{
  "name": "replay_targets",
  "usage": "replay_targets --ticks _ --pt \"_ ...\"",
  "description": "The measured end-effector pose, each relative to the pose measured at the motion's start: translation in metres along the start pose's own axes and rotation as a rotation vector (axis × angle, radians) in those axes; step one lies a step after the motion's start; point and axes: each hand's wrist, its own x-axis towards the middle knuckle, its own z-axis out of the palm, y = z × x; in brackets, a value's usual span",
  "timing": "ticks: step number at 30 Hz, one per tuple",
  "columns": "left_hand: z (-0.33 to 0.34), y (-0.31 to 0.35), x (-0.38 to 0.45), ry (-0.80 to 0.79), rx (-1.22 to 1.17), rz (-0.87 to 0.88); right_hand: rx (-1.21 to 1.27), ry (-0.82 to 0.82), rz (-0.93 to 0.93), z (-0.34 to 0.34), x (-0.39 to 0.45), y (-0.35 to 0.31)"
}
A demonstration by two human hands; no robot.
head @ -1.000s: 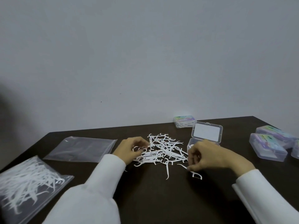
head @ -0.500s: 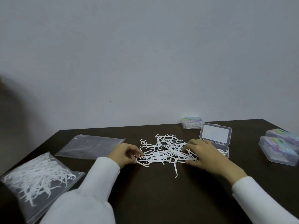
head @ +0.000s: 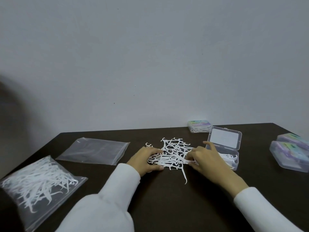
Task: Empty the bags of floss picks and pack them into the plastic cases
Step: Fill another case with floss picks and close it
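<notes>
Both hands now closed in on the loose heap of white plastic floss picks [head: 172, 154] at mid dark-brown worktop [head: 167, 198], where a second ago the right was off at the heap's near right edge with a single pick. Left hand [head: 147, 160] curled round the heap's left end, thumb under the near edge; right hand [head: 206, 158] pinching the right end, forefinger lifted toward the open clear plastic case [head: 225, 148] just beside it. Picks between them pulled into a rough parallel bundle: gathering a batch, probably for that case, already holding some. One stray pick [head: 184, 174] left near. Far left, an emptied clear zip bag [head: 93, 151]; near left, a full clear bag of picks [head: 36, 181] not yet opened. Closed clear cases [head: 289, 154] at far right, another closed filled case [head: 199, 126] by the wall.
</notes>
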Motion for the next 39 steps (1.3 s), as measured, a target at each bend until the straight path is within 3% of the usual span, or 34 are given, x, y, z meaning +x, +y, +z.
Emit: replay_targets --ticks 6,9,15,28,39 --pt "-0.003 0.005 0.003 0.023 0.154 0.058 -0.093 0.038 -0.017 -0.003 0.0 -0.003" --pt "-0.002 0.008 0.003 0.053 0.284 0.087 -0.092 0.165 -0.043 -0.004 0.0 -0.004" --pt "0.001 0.01 0.0 0.138 0.447 0.145 0.071 0.255 -0.009 -0.004 -0.002 0.004" --pt "-0.005 0.015 -0.001 0.532 0.148 0.263 0.62 0.355 0.186 -0.029 -0.009 0.035" --pt "0.01 0.072 0.026 0.501 -0.387 0.119 0.764 0.091 0.514 -0.029 -0.033 0.09"
